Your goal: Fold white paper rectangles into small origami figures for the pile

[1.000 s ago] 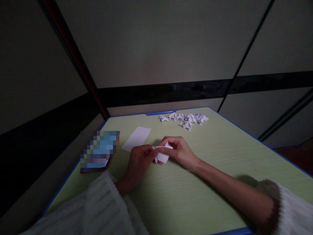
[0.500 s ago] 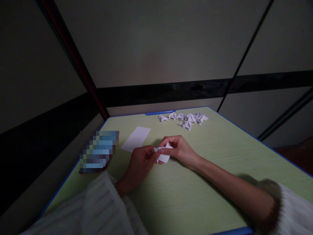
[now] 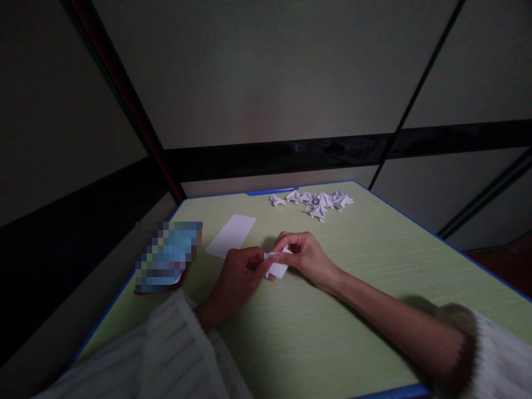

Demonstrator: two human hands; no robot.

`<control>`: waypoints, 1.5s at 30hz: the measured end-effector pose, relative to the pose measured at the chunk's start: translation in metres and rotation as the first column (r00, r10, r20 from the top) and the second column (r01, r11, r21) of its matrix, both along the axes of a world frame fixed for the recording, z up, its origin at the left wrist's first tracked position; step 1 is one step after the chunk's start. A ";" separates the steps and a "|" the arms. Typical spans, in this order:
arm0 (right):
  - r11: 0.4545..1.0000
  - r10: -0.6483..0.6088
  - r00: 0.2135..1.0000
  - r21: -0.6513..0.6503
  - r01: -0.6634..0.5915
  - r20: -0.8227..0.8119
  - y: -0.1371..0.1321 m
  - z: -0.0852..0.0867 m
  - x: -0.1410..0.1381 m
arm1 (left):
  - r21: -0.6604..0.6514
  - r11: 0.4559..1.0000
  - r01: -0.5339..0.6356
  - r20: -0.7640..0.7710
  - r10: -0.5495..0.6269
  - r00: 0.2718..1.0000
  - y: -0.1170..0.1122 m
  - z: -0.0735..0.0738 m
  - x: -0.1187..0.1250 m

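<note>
The left hand [image 3: 239, 274] and the right hand [image 3: 305, 256] met just left of the middle of the frame. Each was closed in a narrow pinch on the same small white folded paper [image 3: 277, 268], the left thumb and fingers on its left edge and the right fingertips curled over its top. The paper was held low over the table [image 3: 332, 321]; whether its lower corner touched the surface could not be told. The crease seemed to be worked in the air, and it would likely come out cleaner if the edges were lined up first. One hand could then hold the layers steady while the other ran a fingertip firmly along the fold, with the table used as backing for a sharp line. A white knitted sleeve [image 3: 166, 354] covered the left forearm at the lower left, and the right sleeve sat pushed up at the lower right. One flat blank sheet [image 3: 230, 235] lay just up and left of the hands. One blurred-out flat thing [image 3: 166, 257] lay at the table's left edge. Well apart, near the far edge in the upper middle, a cluster of finished folded figures [image 3: 318, 202] numbered about eight, too small and overlapping to count exactly.
</note>
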State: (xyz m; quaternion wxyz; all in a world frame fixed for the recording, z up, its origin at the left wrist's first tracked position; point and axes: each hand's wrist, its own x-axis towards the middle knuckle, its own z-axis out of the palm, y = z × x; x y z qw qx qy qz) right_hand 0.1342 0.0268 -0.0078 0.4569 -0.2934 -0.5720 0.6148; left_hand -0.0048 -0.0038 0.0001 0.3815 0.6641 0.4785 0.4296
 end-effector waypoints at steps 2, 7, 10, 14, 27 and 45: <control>1.000 0.002 1.000 -0.006 -0.002 -0.008 -0.001 0.000 -0.001 | 0.002 1.000 0.004 -0.012 -0.004 1.000 0.000 -0.001 0.000; 1.000 0.004 0.999 0.022 -0.003 -0.032 -0.002 -0.002 -0.002 | 0.017 1.000 0.004 -0.021 -0.004 1.000 -0.001 0.000 0.000; 0.999 0.002 1.000 0.054 -0.002 0.007 -0.002 0.000 -0.001 | -0.005 1.000 0.007 0.011 -0.007 1.000 -0.002 0.002 0.000; 0.990 0.014 0.988 0.140 -0.036 0.154 -0.001 0.005 0.002 | -0.046 0.999 0.010 0.026 -0.009 1.000 -0.002 0.001 0.000; 0.987 0.136 0.991 -0.090 -0.135 0.013 -0.001 0.004 0.001 | -0.146 0.985 0.086 0.076 -0.076 0.994 -0.003 0.000 0.001; 0.989 0.142 0.982 -0.062 -0.135 0.124 0.000 0.007 0.004 | -0.220 0.971 0.095 0.302 -0.025 0.953 0.006 -0.002 -0.003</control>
